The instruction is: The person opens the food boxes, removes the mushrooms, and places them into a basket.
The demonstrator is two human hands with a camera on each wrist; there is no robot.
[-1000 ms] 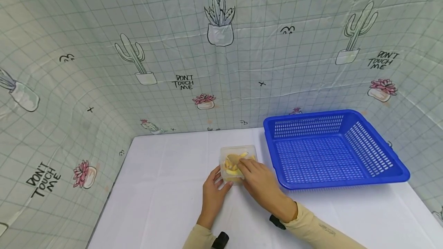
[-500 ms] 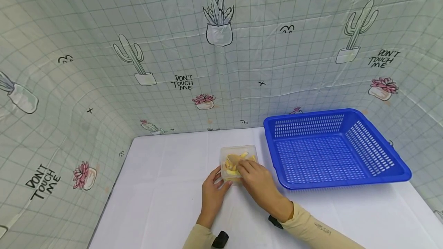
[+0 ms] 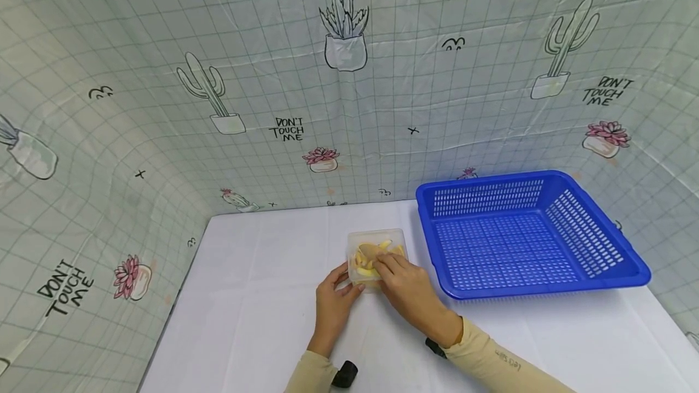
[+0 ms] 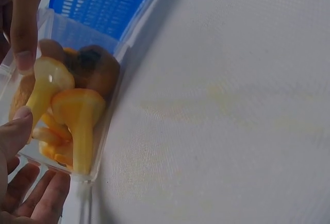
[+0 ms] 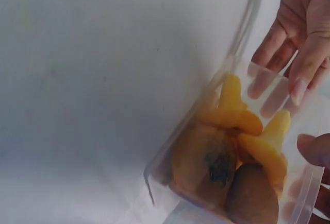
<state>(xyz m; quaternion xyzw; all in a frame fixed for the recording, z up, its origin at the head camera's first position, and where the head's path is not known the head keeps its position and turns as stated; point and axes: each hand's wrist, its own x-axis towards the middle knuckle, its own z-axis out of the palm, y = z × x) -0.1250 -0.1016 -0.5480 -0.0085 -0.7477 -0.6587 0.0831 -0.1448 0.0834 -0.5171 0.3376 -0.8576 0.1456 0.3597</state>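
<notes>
A clear plastic box [image 3: 377, 234] holds yellow mushrooms [image 4: 80, 126] and rounded brown pieces [image 5: 252, 193], one with a dark patch. My left hand [image 3: 332, 308] grips the box at its left near corner; in the left wrist view its thumb lies over the side and its fingers curl beneath. Over the near right part of the box is my right hand [image 3: 412, 293], with bent fingertips right at a brown piece [image 3: 369, 251]. Its thumb is hidden in the head view but shows beside the rim in the right wrist view. I cannot tell whether it pinches that piece.
A large blue plastic basket [image 3: 628, 259] with slotted walls stands right of the box. Both sit on a white cloth-covered table [image 3: 262, 278]. Behind and at the sides hangs a curtain [image 3: 382, 90] printed with cacti.
Hardly any motion: the right hand shifts slightly left after the first frame, and the left hand and wrist move slightly left. The box stays in place.
</notes>
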